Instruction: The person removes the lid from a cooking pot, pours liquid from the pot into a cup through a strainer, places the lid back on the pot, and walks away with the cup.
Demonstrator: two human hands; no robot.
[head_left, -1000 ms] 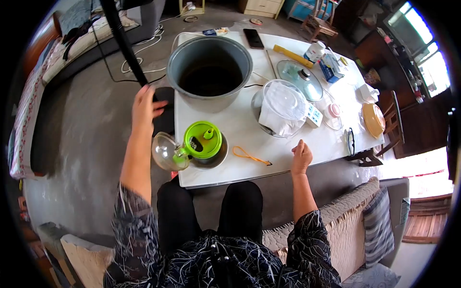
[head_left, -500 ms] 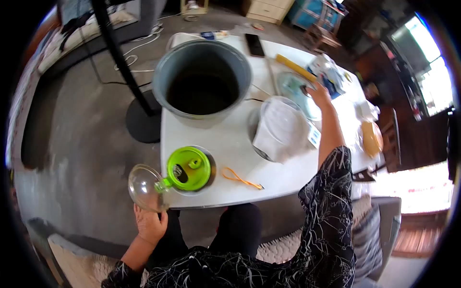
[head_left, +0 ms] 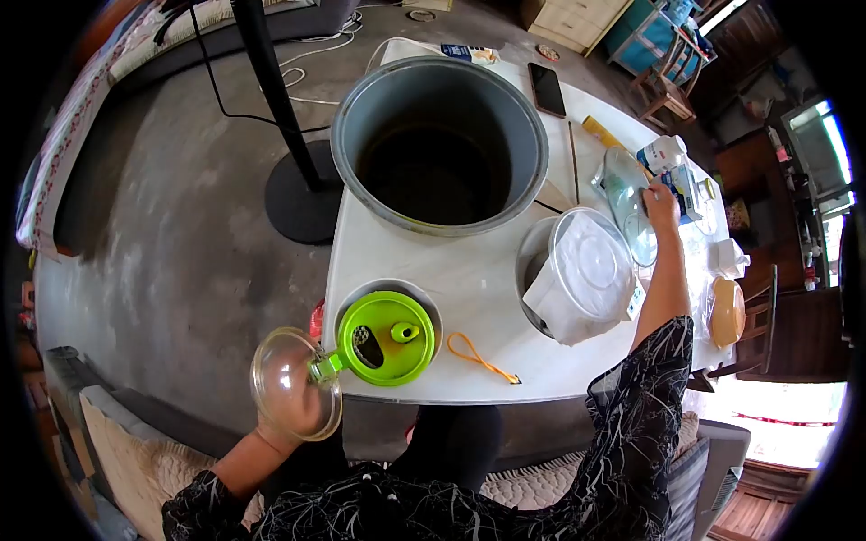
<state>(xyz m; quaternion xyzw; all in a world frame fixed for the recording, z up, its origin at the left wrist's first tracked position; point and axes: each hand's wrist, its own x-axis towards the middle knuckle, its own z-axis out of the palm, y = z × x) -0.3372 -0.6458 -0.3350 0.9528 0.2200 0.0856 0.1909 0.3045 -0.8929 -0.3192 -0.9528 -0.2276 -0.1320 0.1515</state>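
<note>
My left hand (head_left: pixel 287 417) is closed on a clear bowl-shaped piece (head_left: pixel 278 365), its fingers showing blurred through it. A green clip joins this piece to a bright green lid (head_left: pixel 393 353), which has a dark opening and a small spout-like knob. The green lid sits in a round metal container (head_left: pixel 432 311) at the table's near left. At the far right my right hand (head_left: pixel 663 207) grips the middle of a glass pot lid (head_left: pixel 622 194), which is tilted. A white cloth or filter (head_left: pixel 577 298) and a clear plastic lid (head_left: pixel 603 252) cover a metal pot nearby.
A large grey pot (head_left: pixel 347 171) with dark contents stands at the back left. An orange cord loop (head_left: pixel 487 362), a phone (head_left: pixel 547 90), a thin stick (head_left: pixel 574 158) and a yellow strip (head_left: pixel 601 132) lie on the white table (head_left: pixel 433 252). A black pole stand (head_left: pixel 293 206) is on the floor.
My view has shifted, so the table appears farther right and lower. In my right hand the glass lid has gone from nearly flat to tilted. My left hand stays at the clear piece.
</note>
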